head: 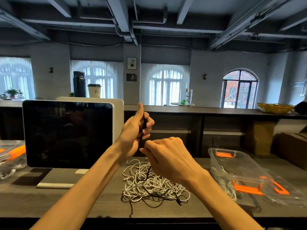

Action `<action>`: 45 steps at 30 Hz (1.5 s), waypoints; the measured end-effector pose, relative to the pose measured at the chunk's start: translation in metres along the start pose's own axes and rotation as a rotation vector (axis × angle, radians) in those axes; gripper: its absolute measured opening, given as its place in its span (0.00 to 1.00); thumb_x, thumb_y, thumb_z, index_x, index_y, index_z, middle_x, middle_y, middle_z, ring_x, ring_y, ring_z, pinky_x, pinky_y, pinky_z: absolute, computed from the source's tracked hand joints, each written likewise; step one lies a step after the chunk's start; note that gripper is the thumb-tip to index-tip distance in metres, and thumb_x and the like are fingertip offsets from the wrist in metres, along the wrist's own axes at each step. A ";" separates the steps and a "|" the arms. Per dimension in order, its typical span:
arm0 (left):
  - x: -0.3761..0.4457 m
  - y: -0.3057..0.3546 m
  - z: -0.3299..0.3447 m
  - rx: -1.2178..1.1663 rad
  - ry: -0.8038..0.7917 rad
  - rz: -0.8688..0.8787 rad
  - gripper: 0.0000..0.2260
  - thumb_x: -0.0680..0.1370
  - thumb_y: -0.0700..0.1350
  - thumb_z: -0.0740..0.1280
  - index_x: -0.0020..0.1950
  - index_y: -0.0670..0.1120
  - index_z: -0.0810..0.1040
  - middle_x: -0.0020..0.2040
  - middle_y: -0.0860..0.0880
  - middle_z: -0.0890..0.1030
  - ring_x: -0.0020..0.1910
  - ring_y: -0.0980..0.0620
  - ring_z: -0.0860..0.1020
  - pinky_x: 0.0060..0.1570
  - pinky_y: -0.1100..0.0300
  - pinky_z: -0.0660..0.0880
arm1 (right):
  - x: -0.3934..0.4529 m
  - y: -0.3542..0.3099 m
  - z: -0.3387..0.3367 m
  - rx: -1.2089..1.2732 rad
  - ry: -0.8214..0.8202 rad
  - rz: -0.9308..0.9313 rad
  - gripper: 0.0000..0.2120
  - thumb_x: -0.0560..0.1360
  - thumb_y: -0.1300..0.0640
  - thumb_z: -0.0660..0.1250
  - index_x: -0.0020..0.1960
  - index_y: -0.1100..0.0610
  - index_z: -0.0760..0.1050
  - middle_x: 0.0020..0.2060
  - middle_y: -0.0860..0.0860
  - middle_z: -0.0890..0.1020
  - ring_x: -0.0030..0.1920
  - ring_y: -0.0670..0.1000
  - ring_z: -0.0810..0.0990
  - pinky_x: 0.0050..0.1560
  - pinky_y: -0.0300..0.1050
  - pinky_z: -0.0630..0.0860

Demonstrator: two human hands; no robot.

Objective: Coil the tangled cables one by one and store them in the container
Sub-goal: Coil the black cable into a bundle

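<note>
A person stands at a dark wood-grain table (49, 203), both bare forearms raised over a heap of tangled white and black cables (154, 185). The left hand (135, 130) is held upright, thumb pointing up, its fingers curled round a thin black cable (144, 123) that runs nearly vertical through the fist. The right hand (167, 155) sits just below and to the right, knuckles up, its fingertips pinching the same black cable where it leaves the left palm.

From that pinch the cable drops straight down into the heap, which lies directly beneath the hands, nearer the person than the grip. Its free length appears to snake through the white strands to a dark plug (179, 203) at the heap's near right edge. The right hand looks the better placed to draw up the next loop, while the left serves as the spool.

The clear plastic container with orange latches (235, 165) waits open on the table to the right, well apart from the hands, a few pale cables already inside; its clear lid (282, 191) lies beside it.

How many turns the left hand has gathered cannot be made out, as the fingers hide them. Which strands in the heap belong to the held cable is unclear. A dark-screened monitor (68, 133) stands at the left.
</note>
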State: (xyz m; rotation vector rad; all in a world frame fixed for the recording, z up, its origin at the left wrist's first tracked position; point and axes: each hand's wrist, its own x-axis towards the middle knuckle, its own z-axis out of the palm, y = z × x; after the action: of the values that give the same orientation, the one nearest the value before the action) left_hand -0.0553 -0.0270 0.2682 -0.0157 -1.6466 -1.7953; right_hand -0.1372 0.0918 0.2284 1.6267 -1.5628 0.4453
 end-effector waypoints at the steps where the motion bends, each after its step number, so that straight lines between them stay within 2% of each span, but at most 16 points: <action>1: -0.001 0.000 0.002 -0.006 -0.017 -0.020 0.20 0.80 0.64 0.58 0.43 0.47 0.68 0.34 0.50 0.69 0.29 0.54 0.66 0.31 0.62 0.65 | -0.001 0.001 -0.001 0.014 0.007 -0.020 0.13 0.83 0.49 0.64 0.41 0.52 0.72 0.29 0.46 0.76 0.24 0.52 0.70 0.27 0.43 0.64; 6: -0.004 0.003 0.009 -0.100 -0.113 -0.161 0.24 0.79 0.66 0.56 0.41 0.45 0.68 0.34 0.45 0.71 0.36 0.47 0.73 0.43 0.55 0.77 | -0.006 0.007 -0.004 0.106 0.058 -0.041 0.12 0.84 0.46 0.61 0.47 0.51 0.77 0.38 0.46 0.82 0.31 0.52 0.78 0.29 0.50 0.76; 8: -0.006 0.005 0.009 -0.101 -0.158 -0.236 0.29 0.78 0.71 0.53 0.39 0.44 0.69 0.34 0.44 0.71 0.35 0.48 0.71 0.43 0.56 0.73 | -0.007 0.010 -0.006 0.146 0.066 -0.022 0.17 0.84 0.43 0.58 0.49 0.50 0.80 0.41 0.45 0.83 0.35 0.51 0.81 0.32 0.51 0.78; 13: -0.014 0.003 0.015 0.254 -0.279 -0.316 0.37 0.76 0.74 0.39 0.28 0.47 0.67 0.27 0.48 0.65 0.28 0.52 0.64 0.31 0.63 0.65 | -0.003 0.014 -0.012 0.308 0.202 0.021 0.14 0.79 0.42 0.67 0.50 0.53 0.81 0.44 0.47 0.83 0.38 0.47 0.82 0.37 0.45 0.81; 17: -0.019 0.000 0.010 0.209 -0.428 -0.410 0.43 0.70 0.78 0.32 0.26 0.49 0.74 0.25 0.49 0.66 0.29 0.49 0.53 0.35 0.53 0.47 | -0.001 0.021 -0.014 0.466 0.308 0.160 0.13 0.76 0.44 0.72 0.49 0.54 0.80 0.48 0.47 0.77 0.42 0.48 0.80 0.38 0.47 0.80; 19: -0.017 -0.007 0.004 0.188 -0.548 -0.492 0.45 0.65 0.81 0.31 0.27 0.47 0.72 0.28 0.49 0.68 0.27 0.51 0.55 0.32 0.57 0.48 | 0.000 0.029 -0.018 0.502 0.312 0.209 0.12 0.74 0.46 0.74 0.50 0.53 0.81 0.49 0.46 0.77 0.45 0.47 0.80 0.42 0.46 0.81; 21: -0.018 -0.012 0.003 0.061 -0.643 -0.532 0.44 0.61 0.84 0.37 0.30 0.47 0.71 0.30 0.49 0.67 0.25 0.56 0.58 0.25 0.64 0.52 | 0.002 0.033 -0.023 0.607 0.241 0.237 0.10 0.73 0.47 0.77 0.47 0.54 0.83 0.48 0.45 0.78 0.46 0.46 0.81 0.45 0.42 0.81; 24: -0.015 -0.019 0.000 -0.067 -0.749 -0.462 0.36 0.65 0.80 0.61 0.44 0.47 0.80 0.33 0.50 0.70 0.24 0.60 0.62 0.22 0.72 0.61 | 0.005 0.036 -0.032 0.838 0.092 0.351 0.06 0.72 0.51 0.79 0.44 0.52 0.85 0.45 0.46 0.80 0.47 0.48 0.82 0.48 0.42 0.80; 27: -0.012 -0.021 -0.003 0.030 -0.734 -0.395 0.24 0.73 0.53 0.78 0.60 0.41 0.75 0.36 0.48 0.74 0.24 0.59 0.70 0.22 0.71 0.68 | -0.001 0.045 -0.038 0.982 -0.044 0.406 0.04 0.74 0.53 0.78 0.47 0.53 0.87 0.46 0.46 0.81 0.50 0.48 0.83 0.51 0.44 0.80; 30: -0.013 -0.021 0.000 0.176 -0.641 -0.389 0.22 0.73 0.42 0.75 0.63 0.38 0.72 0.35 0.49 0.77 0.25 0.58 0.73 0.23 0.69 0.71 | -0.005 0.049 -0.041 0.948 -0.128 0.406 0.05 0.75 0.52 0.77 0.49 0.52 0.88 0.48 0.45 0.79 0.51 0.46 0.82 0.50 0.40 0.78; 33: -0.014 -0.024 0.010 0.312 -0.592 -0.341 0.16 0.75 0.32 0.70 0.60 0.43 0.74 0.38 0.51 0.83 0.32 0.56 0.79 0.29 0.66 0.75 | -0.004 0.051 -0.042 0.852 -0.209 0.416 0.03 0.74 0.51 0.78 0.47 0.47 0.87 0.48 0.43 0.77 0.50 0.43 0.81 0.50 0.40 0.81; 35: -0.015 -0.028 0.014 0.359 -0.546 -0.346 0.18 0.76 0.25 0.65 0.60 0.43 0.73 0.36 0.54 0.83 0.31 0.56 0.80 0.30 0.68 0.75 | -0.003 0.051 -0.043 0.794 -0.271 0.388 0.02 0.74 0.51 0.77 0.46 0.46 0.87 0.47 0.42 0.79 0.50 0.43 0.81 0.50 0.40 0.81; 37: -0.012 -0.028 0.015 0.351 -0.514 -0.355 0.18 0.74 0.27 0.69 0.61 0.42 0.76 0.37 0.51 0.83 0.31 0.55 0.79 0.29 0.66 0.74 | -0.002 0.049 -0.040 0.753 -0.256 0.375 0.02 0.74 0.51 0.77 0.47 0.46 0.87 0.47 0.42 0.80 0.49 0.43 0.81 0.49 0.38 0.80; 40: -0.005 -0.029 0.012 0.360 -0.422 -0.332 0.20 0.67 0.37 0.77 0.58 0.45 0.82 0.43 0.41 0.81 0.38 0.42 0.75 0.36 0.59 0.71 | -0.006 0.053 -0.027 0.825 -0.097 0.509 0.09 0.71 0.47 0.79 0.49 0.47 0.85 0.44 0.45 0.84 0.48 0.45 0.84 0.51 0.42 0.83; 42: -0.004 -0.030 0.010 0.314 -0.417 -0.331 0.17 0.74 0.41 0.75 0.61 0.39 0.79 0.35 0.44 0.78 0.28 0.51 0.71 0.27 0.64 0.67 | -0.011 0.058 -0.019 0.984 0.005 0.625 0.12 0.73 0.45 0.77 0.50 0.52 0.84 0.41 0.49 0.85 0.44 0.46 0.85 0.49 0.42 0.82; 45: -0.008 -0.038 0.008 0.055 -0.483 -0.366 0.19 0.84 0.51 0.62 0.60 0.34 0.76 0.26 0.48 0.70 0.18 0.58 0.64 0.19 0.67 0.61 | -0.016 0.061 -0.010 1.179 0.051 0.706 0.13 0.79 0.51 0.72 0.49 0.62 0.80 0.35 0.54 0.84 0.33 0.49 0.79 0.39 0.40 0.78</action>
State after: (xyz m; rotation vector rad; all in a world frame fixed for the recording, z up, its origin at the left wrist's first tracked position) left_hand -0.0708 -0.0176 0.2330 -0.1413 -2.1474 -2.1368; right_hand -0.1951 0.1161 0.2414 1.7046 -1.9317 2.0592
